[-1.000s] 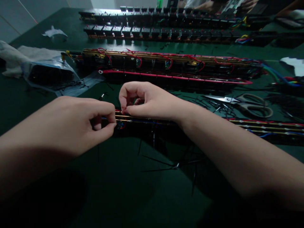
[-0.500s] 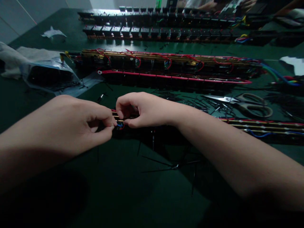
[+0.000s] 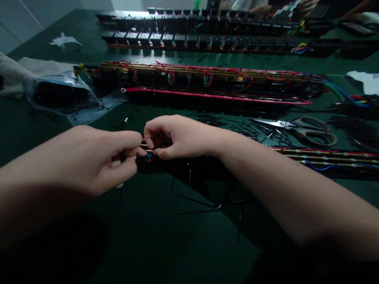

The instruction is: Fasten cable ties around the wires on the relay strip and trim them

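A long black strip with brass rails and red and blue wires (image 3: 319, 159) lies across the green table in front of me. My left hand (image 3: 97, 157) is closed in a pinch at the strip's left end, thumb against forefinger. My right hand (image 3: 174, 136) is curled and pinched on the same spot, fingertips on the rails beside a small blue and red wire loop (image 3: 149, 156). What the fingertips hold is too small to name. Loose black cable ties (image 3: 207, 203) lie just below the strip.
A second wired strip with a red cable (image 3: 213, 85) lies behind, and rows of black socket blocks (image 3: 189, 39) beyond it. Scissors (image 3: 304, 128) rest at right among cut tie ends. A plastic bag (image 3: 59, 94) on cloth sits at left. Another person's hands (image 3: 260, 7) show at the far edge.
My right hand dropped from a raised pinch down onto the strip and shifted slightly left. My left hand stayed pinched at the strip's end, its fingers shifting a little.
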The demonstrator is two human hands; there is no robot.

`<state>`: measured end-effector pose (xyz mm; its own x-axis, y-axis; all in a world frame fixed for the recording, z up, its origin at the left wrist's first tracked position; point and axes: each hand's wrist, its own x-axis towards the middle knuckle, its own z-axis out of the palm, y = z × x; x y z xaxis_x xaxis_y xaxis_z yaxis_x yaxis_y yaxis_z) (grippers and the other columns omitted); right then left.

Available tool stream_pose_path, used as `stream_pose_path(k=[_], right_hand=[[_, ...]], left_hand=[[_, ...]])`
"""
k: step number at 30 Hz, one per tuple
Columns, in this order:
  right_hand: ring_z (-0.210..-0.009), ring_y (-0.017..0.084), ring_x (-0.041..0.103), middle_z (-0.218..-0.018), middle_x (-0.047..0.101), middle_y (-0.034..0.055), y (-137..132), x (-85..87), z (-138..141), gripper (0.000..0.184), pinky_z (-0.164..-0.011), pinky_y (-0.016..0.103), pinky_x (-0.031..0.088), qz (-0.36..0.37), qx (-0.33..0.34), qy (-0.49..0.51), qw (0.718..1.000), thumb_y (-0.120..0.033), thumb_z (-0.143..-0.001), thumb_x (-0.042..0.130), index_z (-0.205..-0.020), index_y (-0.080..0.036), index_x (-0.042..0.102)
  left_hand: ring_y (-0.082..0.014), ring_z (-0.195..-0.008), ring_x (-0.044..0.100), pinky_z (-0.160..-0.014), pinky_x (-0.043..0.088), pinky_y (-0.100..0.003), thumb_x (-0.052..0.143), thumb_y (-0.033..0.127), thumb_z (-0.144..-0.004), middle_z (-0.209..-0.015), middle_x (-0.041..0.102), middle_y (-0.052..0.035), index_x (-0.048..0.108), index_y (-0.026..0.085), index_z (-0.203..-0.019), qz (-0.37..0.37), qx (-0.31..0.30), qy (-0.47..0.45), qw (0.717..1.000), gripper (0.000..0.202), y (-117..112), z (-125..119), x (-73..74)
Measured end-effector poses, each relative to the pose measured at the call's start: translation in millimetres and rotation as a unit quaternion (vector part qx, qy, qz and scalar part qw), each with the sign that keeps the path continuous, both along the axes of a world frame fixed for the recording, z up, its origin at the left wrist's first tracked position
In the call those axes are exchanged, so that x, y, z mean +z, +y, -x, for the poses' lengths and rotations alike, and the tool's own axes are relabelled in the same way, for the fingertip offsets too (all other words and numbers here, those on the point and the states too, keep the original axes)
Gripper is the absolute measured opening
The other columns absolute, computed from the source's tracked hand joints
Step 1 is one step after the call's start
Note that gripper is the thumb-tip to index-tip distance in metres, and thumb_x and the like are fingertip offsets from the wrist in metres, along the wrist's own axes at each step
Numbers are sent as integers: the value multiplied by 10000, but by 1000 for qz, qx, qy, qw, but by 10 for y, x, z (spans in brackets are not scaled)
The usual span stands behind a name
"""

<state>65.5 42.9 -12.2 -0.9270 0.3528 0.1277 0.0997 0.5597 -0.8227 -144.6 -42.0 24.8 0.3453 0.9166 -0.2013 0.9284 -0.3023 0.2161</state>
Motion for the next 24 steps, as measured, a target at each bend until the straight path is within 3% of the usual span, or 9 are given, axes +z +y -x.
stream_pose_path(k=[3, 8, 12, 15, 20, 24], right_hand=[[-731, 111, 499, -777, 547, -43, 12, -1, -4, 213, -634, 229, 369, -3, 5, 4, 1000, 17, -730, 599, -837, -164, 568], [-751, 121, 517, -835, 568, -20, 11, 33, 1, 161, -654, 230, 391, -23, 6, -21, 1000, -29, -756, 602, -845, -162, 587], [-775, 138, 532, -857, 583, 2, -7, 86, 17, 139, -666, 242, 390, -89, 8, -44, 995, -48, -773, 608, -868, -149, 610], [-759, 147, 518, -845, 603, 17, -28, 162, 27, 98, -653, 262, 369, -144, 11, -67, 987, -83, -801, 593, -872, -145, 624], [-745, 149, 515, -798, 615, 20, -83, 434, 36, 88, -677, 283, 373, -223, 12, -97, 970, -137, -866, 553, -813, -159, 620], [-770, 115, 528, -796, 584, -10, -138, 807, -46, 115, -719, 257, 412, -271, -28, -16, 962, -173, -919, 564, -808, -158, 593]], left_hand=[[-122, -401, 537, -445, 307, -235, 401, 467, -787, -500, 608, 70, 552, 255, -685, 41, -6, 26, 999, 280, -15, -33, 28], [-203, -520, 601, -516, 335, -307, 369, 417, -830, -666, 685, -7, 632, 274, -791, 31, -36, 77, 996, 302, -88, -112, 28], [-285, -737, 707, -596, 444, -368, 368, 344, -866, -951, 761, -39, 682, 326, -985, 53, -56, 107, 991, 336, -171, -182, -3], [-310, -763, 721, -622, 490, -409, 377, 285, -887, -957, 764, -41, 678, 330, -989, 16, -85, 119, 989, 322, -234, -249, -1], [-333, -710, 716, -620, 523, -446, 386, 255, -903, -808, 745, -55, 665, 277, -816, -52, -94, 140, 984, 293, -276, -324, 65], [-347, -732, 724, -663, 549, -455, 471, 256, -862, -829, 756, -96, 703, 238, -920, -36, -55, 114, 991, 240, -270, -337, 76]])
